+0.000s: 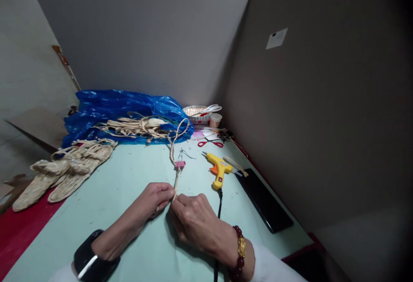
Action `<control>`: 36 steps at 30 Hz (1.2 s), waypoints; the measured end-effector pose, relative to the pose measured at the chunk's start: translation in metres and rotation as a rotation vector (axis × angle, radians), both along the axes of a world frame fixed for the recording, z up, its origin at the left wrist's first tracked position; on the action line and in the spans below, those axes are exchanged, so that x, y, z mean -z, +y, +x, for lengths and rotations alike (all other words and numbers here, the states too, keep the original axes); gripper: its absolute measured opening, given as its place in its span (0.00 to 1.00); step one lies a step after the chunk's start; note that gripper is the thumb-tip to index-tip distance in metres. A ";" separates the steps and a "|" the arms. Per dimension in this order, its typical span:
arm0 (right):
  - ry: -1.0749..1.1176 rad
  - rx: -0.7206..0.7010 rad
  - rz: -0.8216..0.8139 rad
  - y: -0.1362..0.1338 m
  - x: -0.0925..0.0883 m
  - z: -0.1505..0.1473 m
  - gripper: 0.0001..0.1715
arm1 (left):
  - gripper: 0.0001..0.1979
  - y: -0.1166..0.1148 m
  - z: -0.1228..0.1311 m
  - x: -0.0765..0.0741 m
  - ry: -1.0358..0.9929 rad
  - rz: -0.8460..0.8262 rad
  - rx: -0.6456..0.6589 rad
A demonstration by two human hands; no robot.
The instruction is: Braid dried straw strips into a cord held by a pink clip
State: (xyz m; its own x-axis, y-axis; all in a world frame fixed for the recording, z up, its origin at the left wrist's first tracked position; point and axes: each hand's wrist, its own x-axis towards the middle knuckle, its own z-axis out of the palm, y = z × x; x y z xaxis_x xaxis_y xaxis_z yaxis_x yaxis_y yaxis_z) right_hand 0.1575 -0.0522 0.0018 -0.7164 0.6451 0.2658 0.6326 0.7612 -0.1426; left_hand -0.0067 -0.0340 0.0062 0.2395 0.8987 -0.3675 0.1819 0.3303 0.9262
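A thin plaited straw cord runs from my hands up the pale green table to a heap of loose straw on a blue plastic bag. A pink binder clip grips the cord partway along. My left hand pinches the near end of the cord with closed fingers. Touching it, my right hand is also closed on the same end. A black bangle sits on my left wrist and a dark red bead bracelet on my right.
A yellow glue gun lies just right of the cord, its black cable running toward me. A black phone, red-handled scissors, a bowl and a cup are at the right. Woven straw sandals lie at the left.
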 end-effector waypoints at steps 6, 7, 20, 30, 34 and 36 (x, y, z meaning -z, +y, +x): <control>0.300 0.050 -0.220 0.008 -0.015 0.004 0.15 | 0.12 -0.001 -0.004 -0.002 -0.074 0.027 0.021; 0.416 0.128 -0.290 0.011 -0.018 0.005 0.17 | 0.12 -0.001 -0.004 -0.002 -0.089 0.021 0.032; 0.809 0.076 -1.122 0.039 0.005 0.006 0.09 | 0.12 0.000 -0.003 -0.004 0.085 0.167 0.139; 0.693 0.251 -0.765 0.033 0.003 0.003 0.16 | 0.15 -0.002 -0.002 -0.015 0.559 0.433 0.139; 0.656 0.270 -0.641 0.029 0.001 0.002 0.17 | 0.15 -0.011 0.004 -0.017 0.644 0.500 0.118; 0.663 0.251 -0.655 0.029 0.000 0.003 0.16 | 0.14 -0.019 0.010 -0.014 0.706 0.582 0.123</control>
State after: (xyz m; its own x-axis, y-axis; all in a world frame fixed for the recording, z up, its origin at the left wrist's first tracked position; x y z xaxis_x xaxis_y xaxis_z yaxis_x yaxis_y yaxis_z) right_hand 0.1604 -0.0230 0.0013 -0.3710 0.9233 0.0996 0.4042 0.2571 -0.8778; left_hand 0.0036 -0.0527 0.0199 0.2382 0.9705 0.0373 0.7706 -0.2122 0.6009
